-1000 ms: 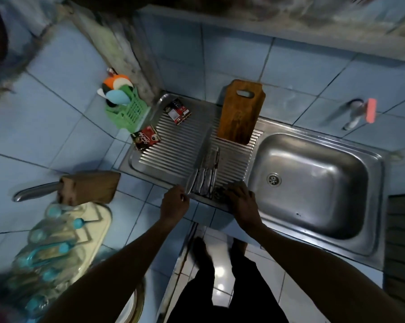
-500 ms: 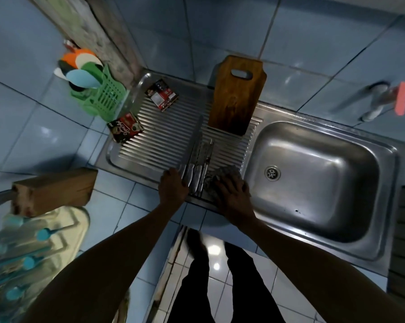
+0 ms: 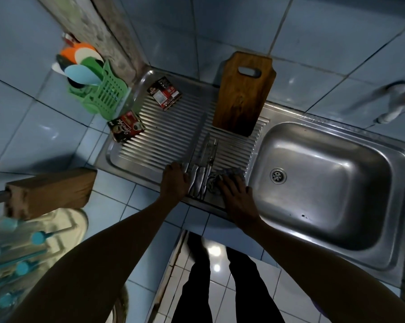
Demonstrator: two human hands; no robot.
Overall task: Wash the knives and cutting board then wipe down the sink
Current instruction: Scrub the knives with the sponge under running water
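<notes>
Several steel knives [image 3: 203, 157] lie side by side on the ribbed drainboard [image 3: 164, 141], handles toward me. My left hand [image 3: 174, 181] sits at the drainboard's front rim with its fingers curled, touching the leftmost knife's handle; whether it grips it is hidden. My right hand [image 3: 237, 195] lies flat on a crumpled grey cloth [image 3: 216, 177] just right of the handles. A brown wooden cutting board [image 3: 243, 96] leans upright against the tiled wall behind the knives. The steel sink basin [image 3: 332, 190] is to the right, with its drain [image 3: 278, 175] uncovered.
Two dark sachets [image 3: 165, 92] [image 3: 126, 127] lie on the drainboard's left part. A green plastic basket [image 3: 101, 94] with coloured lids stands at the far left corner. A wooden knife block [image 3: 50, 191] and a bottle rack are on the left. A tap [image 3: 392, 108] projects from the wall.
My left hand has slid forward to the knife handles. My right hand has moved onto the grey cloth. The view has dropped closer to the sink.
</notes>
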